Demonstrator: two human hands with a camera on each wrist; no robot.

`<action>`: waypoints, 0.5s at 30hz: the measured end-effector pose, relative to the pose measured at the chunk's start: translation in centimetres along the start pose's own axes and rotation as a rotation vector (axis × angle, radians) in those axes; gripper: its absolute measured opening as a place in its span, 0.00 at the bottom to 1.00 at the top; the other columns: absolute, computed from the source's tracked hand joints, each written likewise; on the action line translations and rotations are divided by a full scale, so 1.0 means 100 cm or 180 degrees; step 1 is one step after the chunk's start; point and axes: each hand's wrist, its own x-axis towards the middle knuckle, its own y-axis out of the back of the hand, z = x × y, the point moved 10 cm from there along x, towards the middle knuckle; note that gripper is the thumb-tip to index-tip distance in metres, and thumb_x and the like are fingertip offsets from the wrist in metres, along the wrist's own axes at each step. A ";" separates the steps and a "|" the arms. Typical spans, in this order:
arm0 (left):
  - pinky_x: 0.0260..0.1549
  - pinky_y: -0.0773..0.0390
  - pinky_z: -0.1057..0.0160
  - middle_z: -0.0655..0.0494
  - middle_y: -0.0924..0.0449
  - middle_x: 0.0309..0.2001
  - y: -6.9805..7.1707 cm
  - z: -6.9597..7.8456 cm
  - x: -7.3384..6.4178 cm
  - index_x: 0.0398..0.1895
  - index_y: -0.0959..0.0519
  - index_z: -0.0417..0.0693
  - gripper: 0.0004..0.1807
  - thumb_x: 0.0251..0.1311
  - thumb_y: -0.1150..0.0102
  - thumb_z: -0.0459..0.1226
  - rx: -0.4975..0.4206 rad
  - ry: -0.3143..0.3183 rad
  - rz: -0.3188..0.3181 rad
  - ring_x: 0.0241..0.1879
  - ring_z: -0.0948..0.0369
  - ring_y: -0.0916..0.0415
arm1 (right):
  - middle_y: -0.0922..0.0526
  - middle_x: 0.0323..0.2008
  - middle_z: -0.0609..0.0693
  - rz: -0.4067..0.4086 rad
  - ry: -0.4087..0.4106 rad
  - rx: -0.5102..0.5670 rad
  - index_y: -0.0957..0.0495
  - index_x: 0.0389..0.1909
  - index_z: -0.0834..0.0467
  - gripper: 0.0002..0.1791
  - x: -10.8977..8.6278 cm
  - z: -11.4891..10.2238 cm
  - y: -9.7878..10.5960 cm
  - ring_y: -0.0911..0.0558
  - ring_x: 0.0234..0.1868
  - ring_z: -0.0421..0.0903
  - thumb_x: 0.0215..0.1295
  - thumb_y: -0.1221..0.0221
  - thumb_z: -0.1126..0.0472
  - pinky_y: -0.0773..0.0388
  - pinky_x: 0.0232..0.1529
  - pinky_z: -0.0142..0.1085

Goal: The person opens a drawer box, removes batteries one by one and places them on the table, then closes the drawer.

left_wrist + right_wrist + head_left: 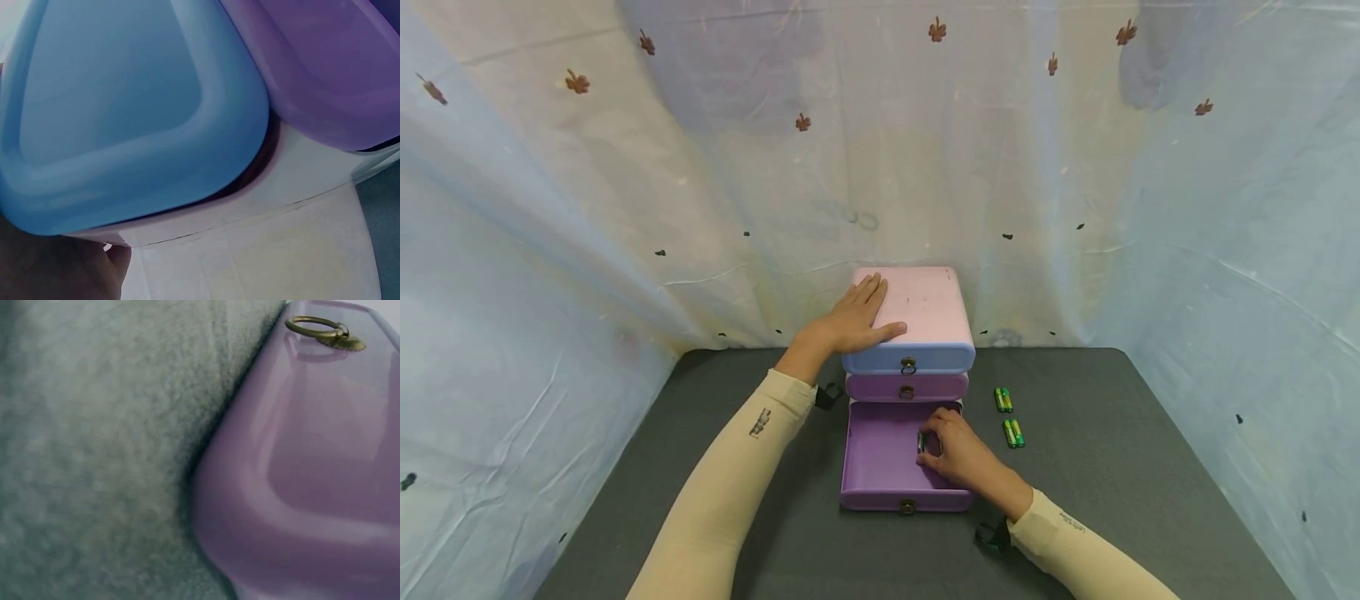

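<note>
A small chest of drawers (pixel 925 312) with a pink top stands on the dark table. My left hand (pixel 853 321) rests flat on its top, fingers spread, near the left edge. The lowest purple drawer (pixel 880 467) is pulled out. Inside it, my right hand (pixel 955 450) pinches a small green and dark battery (pixel 921 442) between thumb and fingers; whether a second battery is behind it is hidden. In the left wrist view, the blue top drawer (pixel 119 94) and a purple drawer (pixel 331 69) appear close up. The right wrist view has the open drawer's front (pixel 312 456).
To the right of the chest lie two pairs of green batteries, the farther pair (pixel 1003 400) and the nearer pair (pixel 1013 433). Ring pulls hang on the drawer fronts, one being the brass ring (pixel 315 328). A pale patterned curtain (pixel 880 167) surrounds the dark table (pixel 760 517).
</note>
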 end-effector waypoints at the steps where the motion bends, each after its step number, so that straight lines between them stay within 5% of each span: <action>1: 0.85 0.70 0.51 0.43 0.73 0.88 0.000 0.000 0.000 0.88 0.67 0.39 0.55 0.79 0.59 0.66 0.0005 0.0003 0.0000 0.87 0.52 0.76 | 0.18 0.43 0.53 -0.0002 -0.0013 0.0074 0.13 0.45 0.66 0.20 0.000 0.001 0.000 0.21 0.46 0.51 0.55 0.19 0.62 0.21 0.52 0.50; 15: 0.84 0.71 0.51 0.43 0.74 0.88 -0.001 0.001 0.000 0.88 0.68 0.39 0.55 0.79 0.59 0.66 -0.0006 0.0013 -0.0026 0.87 0.52 0.77 | 0.17 0.48 0.51 0.0097 -0.0122 0.0575 0.12 0.50 0.63 0.19 -0.003 0.010 0.003 0.19 0.52 0.51 0.60 0.21 0.61 0.18 0.55 0.51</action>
